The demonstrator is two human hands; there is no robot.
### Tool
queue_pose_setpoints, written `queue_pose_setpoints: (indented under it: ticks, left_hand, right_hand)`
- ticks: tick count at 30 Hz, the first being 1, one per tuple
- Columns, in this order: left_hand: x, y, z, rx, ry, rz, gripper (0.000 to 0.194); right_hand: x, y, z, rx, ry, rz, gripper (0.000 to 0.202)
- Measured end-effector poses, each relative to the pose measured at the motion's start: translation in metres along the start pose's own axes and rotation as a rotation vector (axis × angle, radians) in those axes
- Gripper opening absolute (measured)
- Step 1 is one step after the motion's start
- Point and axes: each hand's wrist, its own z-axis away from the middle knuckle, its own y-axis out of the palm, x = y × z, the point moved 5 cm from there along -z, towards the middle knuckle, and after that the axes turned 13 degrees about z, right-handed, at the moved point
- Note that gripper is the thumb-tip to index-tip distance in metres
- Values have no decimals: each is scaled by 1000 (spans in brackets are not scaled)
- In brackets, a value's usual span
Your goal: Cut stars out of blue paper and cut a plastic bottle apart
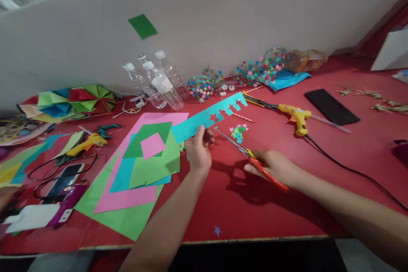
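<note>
The person's left hand (199, 153) held up a long turquoise paper strip (194, 121) above the table, near its middle, the thumb pressed on the front and the other fingers bent behind it, so that the strip was pinched between them. Star-shaped gaps were cut along the strip's lower right edge. The right hand (276, 168) gripped a pair of metal scissors with red and yellow handles (254, 161), its fingers closed around the handles, though the exact place of each finger was partly hidden. The slim blades pointed up and leftward at the strip, their tips just beside a tiny turquoise scrap; whether they touched it could not be told. Just beyond the blades, a small heap of pink, green and blue paper stars (238, 133) lay on the red tabletop (229, 199), and a single bluish star (217, 231) lay close to the near edge. To the left of the left hand, a layered stack of green, pink and turquoise paper sheets (153, 172) was spread out, topped by a small pink paper square (153, 146). A yellow glue gun with a black cord (297, 120) lay beyond the right hand, beside a black phone (332, 106).
</note>
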Motion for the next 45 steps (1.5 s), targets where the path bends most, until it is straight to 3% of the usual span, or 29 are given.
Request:
queue_pose_setpoints:
  ticks: [14, 19, 24, 31, 39, 45]
  left_hand:
    - [20, 2, 15, 119, -74, -127, 30]
    - [15, 2, 13, 93, -37, -120, 26]
    - [12, 6, 14, 152, -25, -143, 29]
    - [19, 9, 18, 70, -137, -166, 29]
    - [25, -7, 22, 84, -129, -126, 29]
    - [26, -12, 23, 95, -215, -78, 27]
  right_hand:
    - [1, 3, 3, 3, -52, -206, 63]
    - [2, -1, 4, 9, -63, -202, 61]
    - [4, -2, 4, 12, -61, -235, 63]
    - [2, 9, 3, 37, -19, -418, 60]
    - [-2, 21, 2, 97, -9, -473, 54]
    - [-3, 26, 3, 141, 2, -445, 57]
